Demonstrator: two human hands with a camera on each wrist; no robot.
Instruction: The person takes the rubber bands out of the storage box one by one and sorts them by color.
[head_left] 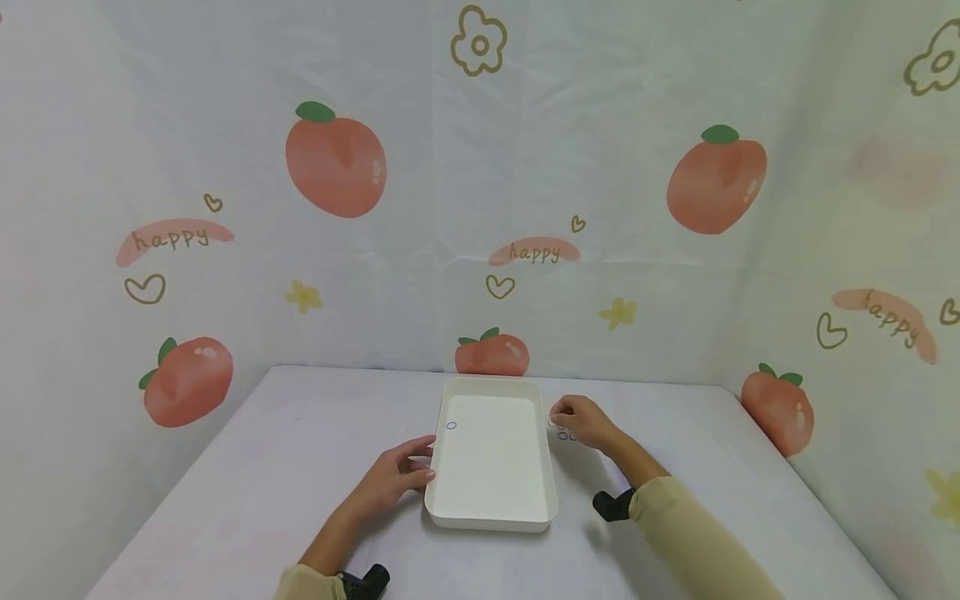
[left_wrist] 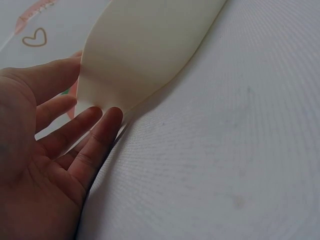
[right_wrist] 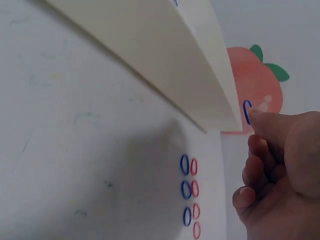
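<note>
A white rectangular tray [head_left: 492,471] sits on the table. My left hand [head_left: 392,477] rests on the tray's left side; in the left wrist view its loosely bent fingers [left_wrist: 90,150] touch the outer wall. Beyond the tray's right edge, my right hand [head_left: 588,422] is raised above the table. Its thumb and a finger pinch a blue ring [right_wrist: 245,111], seen in the right wrist view. One blue ring [head_left: 447,426] lies inside the tray near its left wall. Beside the tray, three blue rings [right_wrist: 181,165] and several red rings [right_wrist: 198,189] lie in two rows.
The white-covered table [head_left: 300,467] extends on both sides of the tray. A white curtain [head_left: 600,92] printed with fruit, hearts and flowers hangs behind it and along the sides. The tray's far end is close to the table's back edge.
</note>
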